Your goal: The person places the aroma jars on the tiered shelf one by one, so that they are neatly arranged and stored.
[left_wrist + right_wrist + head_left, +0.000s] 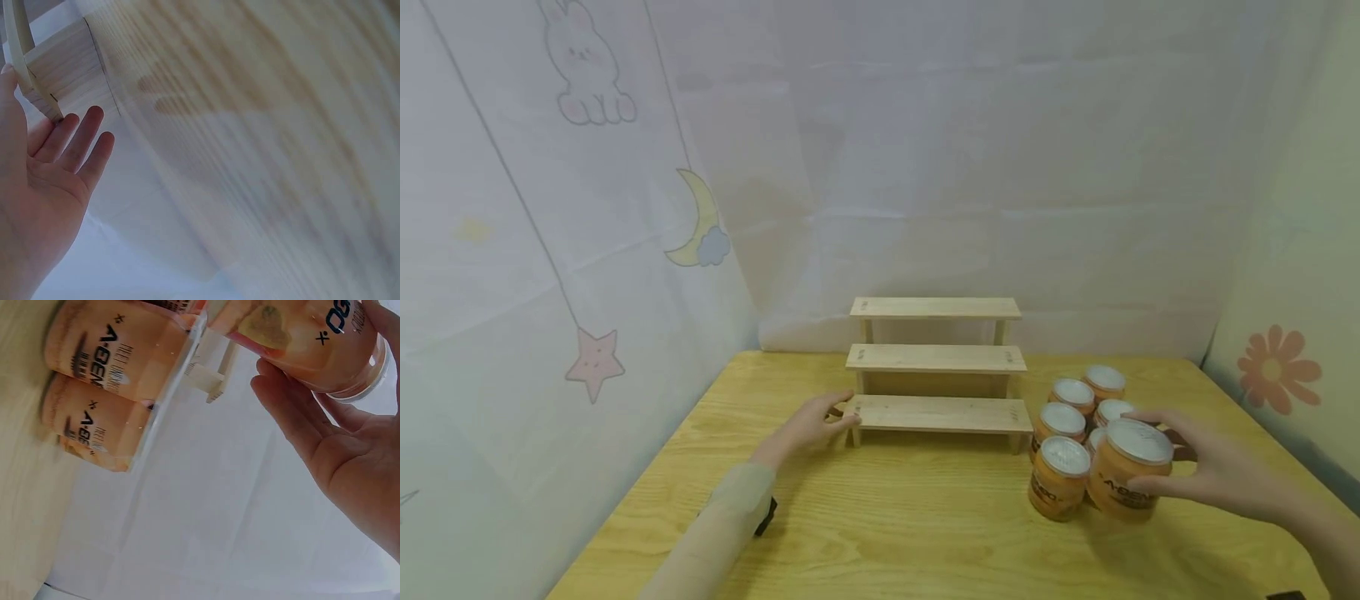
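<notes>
At the left of the head view, my left hand (pixel 808 423) pinches the end of the lowest board of a three-step wooden shelf stand (pixel 940 413). The left wrist view shows that hand (pixel 53 181) with its thumb and fingertips on opposite edges of the board, the other fingers fairly straight. My right hand (pixel 1217 467) grips an orange can (pixel 1127 479) with a silvery lid, slightly tilted and in front of the other cans. In the right wrist view this can (pixel 312 344) sits between thumb and fingers, its clear rim towards the palm.
Several similar orange cans (pixel 1057 492) stand grouped on the wooden table (pixel 880 533), just right of the stand. Their labels show in the right wrist view on two cans (pixel 94 419). A pale cloth wall (pixel 970 167) rises behind the table, with others at both sides.
</notes>
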The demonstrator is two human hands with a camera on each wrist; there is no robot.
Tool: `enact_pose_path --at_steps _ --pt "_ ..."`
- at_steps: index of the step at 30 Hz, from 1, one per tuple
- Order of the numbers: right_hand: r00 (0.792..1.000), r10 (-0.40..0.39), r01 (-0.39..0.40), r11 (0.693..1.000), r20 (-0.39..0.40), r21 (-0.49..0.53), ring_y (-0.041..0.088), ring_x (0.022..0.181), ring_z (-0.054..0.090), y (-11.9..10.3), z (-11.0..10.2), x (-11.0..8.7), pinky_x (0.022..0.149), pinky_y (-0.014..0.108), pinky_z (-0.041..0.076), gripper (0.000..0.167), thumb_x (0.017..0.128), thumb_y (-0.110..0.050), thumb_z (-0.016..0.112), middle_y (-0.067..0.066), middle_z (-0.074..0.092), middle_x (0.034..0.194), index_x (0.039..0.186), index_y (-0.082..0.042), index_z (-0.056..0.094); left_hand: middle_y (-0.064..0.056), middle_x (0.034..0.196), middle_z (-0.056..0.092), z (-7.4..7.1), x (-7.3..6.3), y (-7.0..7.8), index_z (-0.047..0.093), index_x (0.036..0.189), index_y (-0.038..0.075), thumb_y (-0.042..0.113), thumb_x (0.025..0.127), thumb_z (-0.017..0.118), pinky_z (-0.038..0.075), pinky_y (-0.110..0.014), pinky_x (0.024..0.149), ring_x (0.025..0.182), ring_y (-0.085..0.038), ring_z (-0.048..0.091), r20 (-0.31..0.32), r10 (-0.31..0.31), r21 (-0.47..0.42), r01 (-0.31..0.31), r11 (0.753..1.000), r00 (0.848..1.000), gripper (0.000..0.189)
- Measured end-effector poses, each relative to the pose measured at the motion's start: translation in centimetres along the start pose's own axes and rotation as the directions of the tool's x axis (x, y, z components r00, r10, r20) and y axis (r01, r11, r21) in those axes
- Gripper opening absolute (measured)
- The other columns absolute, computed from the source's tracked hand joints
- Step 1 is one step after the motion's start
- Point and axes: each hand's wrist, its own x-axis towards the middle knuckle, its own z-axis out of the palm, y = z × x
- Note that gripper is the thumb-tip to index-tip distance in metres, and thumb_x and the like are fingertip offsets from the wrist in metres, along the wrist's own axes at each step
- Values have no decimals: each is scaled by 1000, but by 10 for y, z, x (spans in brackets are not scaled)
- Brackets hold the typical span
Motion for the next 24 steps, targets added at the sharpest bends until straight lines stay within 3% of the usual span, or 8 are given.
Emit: enact_pose_path --at_steps 10,18,24 --pt "999 -14 15 1000 -34 22 -2 93 56 -4 -8 41 75 21 54 66 77 -16 78 -1 54 117 134 -9 45 -12 144 43 1 -1 4 37 144 6 42 92 58 47 -48 97 114 -31 55 8 -22 -19 22 1000 1000 67" --pt "999 31 -30 999 -17 45 -8 97 53 -5 -9 75 74 25 55 63 82 -23 74 5 55 119 135 -13 42 -14 143 44 1 -2 6 37 144 5 43 91 59 47 -47 97 114 -32 56 12 -7 0 7 1000 1000 69" --pt "999 33 -30 997 -38 76 33 110 57 -6 -8 101 84 32 55 69 82 -23 74 16 49 128 139 -5 38 -14 142 44 1 -1 6 35 145 6 43 89 62 47 -48 96 115 -33 55 5 -41 -41 41 998 999 72"
